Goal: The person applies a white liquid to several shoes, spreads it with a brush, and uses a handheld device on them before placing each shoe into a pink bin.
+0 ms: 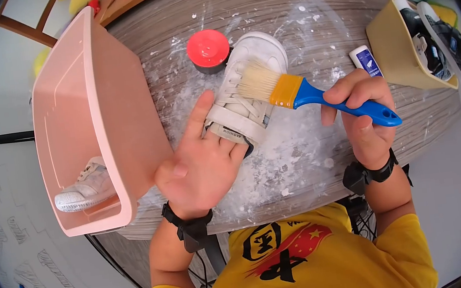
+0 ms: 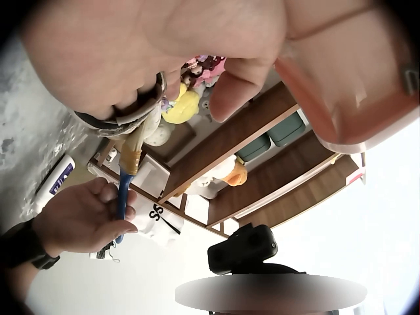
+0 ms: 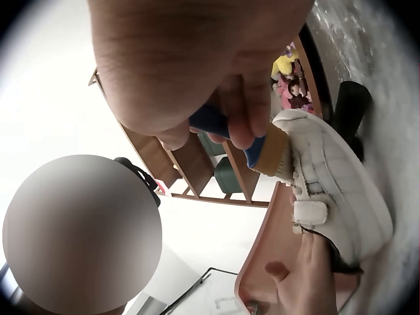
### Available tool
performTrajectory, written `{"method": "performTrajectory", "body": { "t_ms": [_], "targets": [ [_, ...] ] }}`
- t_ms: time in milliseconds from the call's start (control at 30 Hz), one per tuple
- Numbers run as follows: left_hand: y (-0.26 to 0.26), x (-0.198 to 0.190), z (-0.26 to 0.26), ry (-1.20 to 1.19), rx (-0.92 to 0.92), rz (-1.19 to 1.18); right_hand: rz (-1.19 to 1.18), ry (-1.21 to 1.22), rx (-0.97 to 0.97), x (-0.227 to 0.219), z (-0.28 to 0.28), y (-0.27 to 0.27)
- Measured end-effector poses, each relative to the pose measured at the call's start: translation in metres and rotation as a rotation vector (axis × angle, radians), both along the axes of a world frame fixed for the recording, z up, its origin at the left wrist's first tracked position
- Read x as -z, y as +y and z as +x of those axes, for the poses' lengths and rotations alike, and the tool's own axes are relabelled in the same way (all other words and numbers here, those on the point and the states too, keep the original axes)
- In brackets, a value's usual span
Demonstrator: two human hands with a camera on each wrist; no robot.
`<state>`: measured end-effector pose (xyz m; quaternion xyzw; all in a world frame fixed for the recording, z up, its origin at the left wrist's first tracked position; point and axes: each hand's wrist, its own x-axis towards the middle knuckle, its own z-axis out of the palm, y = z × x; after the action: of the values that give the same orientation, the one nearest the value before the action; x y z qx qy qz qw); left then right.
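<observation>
White shoe (image 3: 336, 187) is held over the counter (image 1: 309, 38), toe pointing away from the person; whether its sole touches the surface, I cannot tell. The left hand (image 1: 196, 170) lies palm up behind it, with several fingers inside the shoe's opening under the strap, one straight finger along the outside and the thumb standing free. That grip is spread rather than closed; how the hidden fingers lie inside cannot be made out.

The right hand's (image 1: 366, 128) grip is closed around the blue handle of a paintbrush (image 1: 304, 93), fingers on one side and thumb on the other. Its pale bristles touch the laces, and a yellow band joins them to the handle. Both wrists wear black straps.

A black container with a red lid (image 1: 208, 47) stands just beside the shoe's toe. To the left is a pink bin (image 1: 128, 98) with another white shoe (image 1: 88, 188) in it. On the right, a white bottle with a blue label (image 1: 366, 62) is near a beige bin (image 1: 395, 45) holding dark shoes (image 1: 445, 34). White smears and specks mark the counter's wood-grain top.
</observation>
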<state>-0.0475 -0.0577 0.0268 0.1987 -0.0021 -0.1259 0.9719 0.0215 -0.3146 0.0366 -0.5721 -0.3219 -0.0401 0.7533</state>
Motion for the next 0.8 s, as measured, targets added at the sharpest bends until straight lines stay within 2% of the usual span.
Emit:
{"method": "performTrajectory", "body": {
  "t_ms": [200,400,500,633,800],
  "targets": [
    [0.0,-0.001,0.0,0.037,-0.04,-0.018,0.044,0.114,-0.016,0.001,-0.001,-0.006],
    [-0.001,-0.001,0.0,0.042,-0.056,-0.072,0.064,0.337,-0.142,0.001,-0.005,-0.005],
    [0.0,0.0,0.001,0.047,-0.057,-0.108,0.073,0.301,-0.152,0.001,-0.003,0.001],
    [0.0,0.001,0.001,0.032,-0.038,-0.114,-0.029,0.258,-0.149,-0.001,-0.005,0.001],
    [0.002,0.002,0.0,0.03,-0.025,-0.123,0.128,0.22,-0.121,0.001,-0.001,-0.002]
  ]
}}
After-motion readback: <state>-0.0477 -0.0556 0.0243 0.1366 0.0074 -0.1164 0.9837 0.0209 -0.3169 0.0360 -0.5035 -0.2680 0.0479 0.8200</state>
